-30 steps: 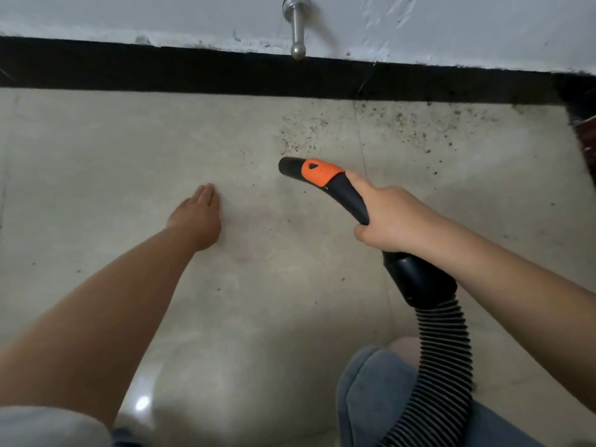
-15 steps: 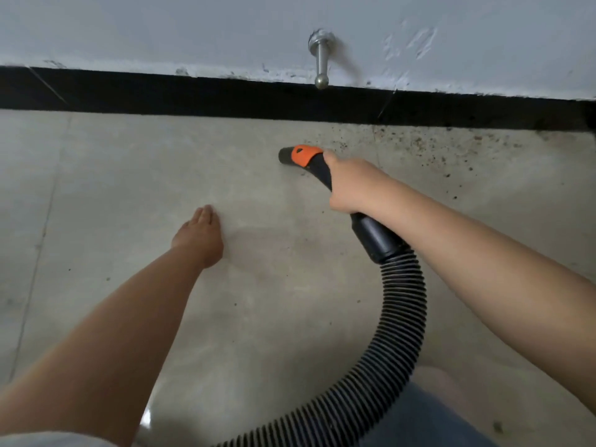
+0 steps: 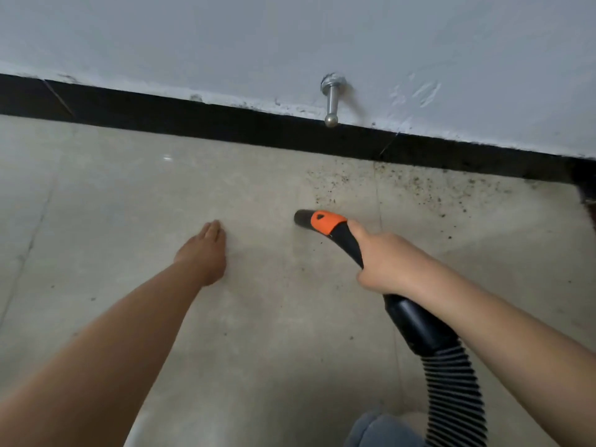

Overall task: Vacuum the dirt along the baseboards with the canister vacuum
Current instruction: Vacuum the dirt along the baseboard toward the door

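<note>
Right hand (image 3: 390, 262) has its fingers curled tight round the black vacuum handle (image 3: 346, 243), thumb along the top, nozzle (image 3: 303, 218) w/ orange band just past the fingertips, low over the floor (image 3: 258, 333). Dirt (image 3: 403, 185) sits beyond the nozzle along the black baseboard (image 3: 193, 117). Left hand (image 3: 203, 253) lies flat on the floor, fingers straight & pressed together, well apart from the hose (image 3: 454, 391).

Pale wall (image 3: 225, 33), metal door stop (image 3: 331, 101), beige tiled floor (image 3: 129, 204).
</note>
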